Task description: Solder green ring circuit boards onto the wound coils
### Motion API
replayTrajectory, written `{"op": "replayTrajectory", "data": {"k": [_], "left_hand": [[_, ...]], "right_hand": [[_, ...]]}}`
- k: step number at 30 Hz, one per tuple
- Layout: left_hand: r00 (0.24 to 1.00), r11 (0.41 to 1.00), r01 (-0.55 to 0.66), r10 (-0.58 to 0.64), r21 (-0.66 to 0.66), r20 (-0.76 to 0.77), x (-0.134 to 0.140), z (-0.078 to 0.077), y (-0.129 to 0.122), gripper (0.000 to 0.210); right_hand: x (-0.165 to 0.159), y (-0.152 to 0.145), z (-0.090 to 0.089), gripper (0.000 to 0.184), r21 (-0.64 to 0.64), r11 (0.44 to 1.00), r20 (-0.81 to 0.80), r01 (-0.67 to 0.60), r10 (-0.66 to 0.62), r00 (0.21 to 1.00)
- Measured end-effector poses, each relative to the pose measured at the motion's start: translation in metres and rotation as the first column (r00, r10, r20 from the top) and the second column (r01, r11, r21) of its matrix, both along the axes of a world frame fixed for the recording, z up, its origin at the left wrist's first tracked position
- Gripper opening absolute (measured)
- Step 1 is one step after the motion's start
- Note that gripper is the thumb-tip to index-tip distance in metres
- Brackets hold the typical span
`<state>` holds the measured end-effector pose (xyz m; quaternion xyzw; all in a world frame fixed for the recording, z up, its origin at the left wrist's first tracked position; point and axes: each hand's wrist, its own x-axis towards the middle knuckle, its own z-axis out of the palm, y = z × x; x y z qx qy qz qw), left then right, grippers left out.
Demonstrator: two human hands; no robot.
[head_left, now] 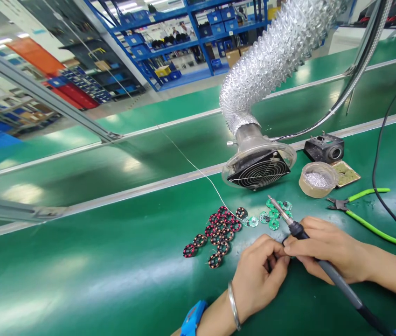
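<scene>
My right hand [334, 249] is closed around a soldering iron [330, 270], its bare metal tip pointing up and to the left. My left hand [262, 268], with a metal bangle at the wrist, is pinched on a small dark part mostly hidden by the fingers. Both hands' fingertips meet at that part. Just left of them lies a cluster of wound copper coils [222, 231] with black and red cores. Small green round circuit boards [274, 215] are grouped beyond the fingers. A thin strand of solder wire [201, 172] hangs down to the boards.
A fume extractor [260, 170] on a silver duct hangs over the bench [114, 261]. Right of it are a tub of metal bits [318, 179], a sponge tray [345, 173], a black iron stand [324, 147] and green-handled cutters [369, 212]. A black cable [379, 158] runs down the right.
</scene>
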<state>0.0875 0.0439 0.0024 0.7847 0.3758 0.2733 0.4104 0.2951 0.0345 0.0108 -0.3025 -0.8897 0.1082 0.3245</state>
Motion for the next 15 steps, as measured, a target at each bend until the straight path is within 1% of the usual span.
{"op": "replayTrajectory", "data": {"k": [3, 6, 9, 12, 15], "left_hand": [[1.000, 1.000, -0.003, 0.003, -0.027, 0.020, 0.001, 0.002, -0.001, 0.012], [1.000, 0.999, -0.002, 0.003, -0.034, 0.024, 0.001, 0.003, -0.001, 0.011], [1.000, 1.000, 0.005, -0.005, -0.012, 0.015, -0.002, 0.002, 0.000, 0.012], [1.000, 1.000, 0.021, -0.021, 0.023, 0.002, -0.004, 0.000, 0.002, 0.012], [1.000, 0.998, 0.022, -0.021, 0.061, -0.011, -0.006, -0.001, 0.003, 0.012]], "right_hand": [[-0.002, -0.005, 0.000, 0.032, 0.012, 1.000, -0.038, -0.015, 0.016, 0.999], [-0.005, -0.010, -0.002, 0.033, -0.010, 1.000, -0.077, 0.023, -0.024, 0.997], [-0.008, -0.014, -0.003, 0.033, -0.057, 0.997, -0.092, 0.053, -0.058, 0.994], [-0.010, -0.019, -0.002, 0.032, -0.071, 0.996, -0.078, 0.060, -0.065, 0.995], [-0.007, -0.027, 0.001, 0.039, -0.090, 0.992, -0.132, 0.087, -0.098, 0.986]]}}
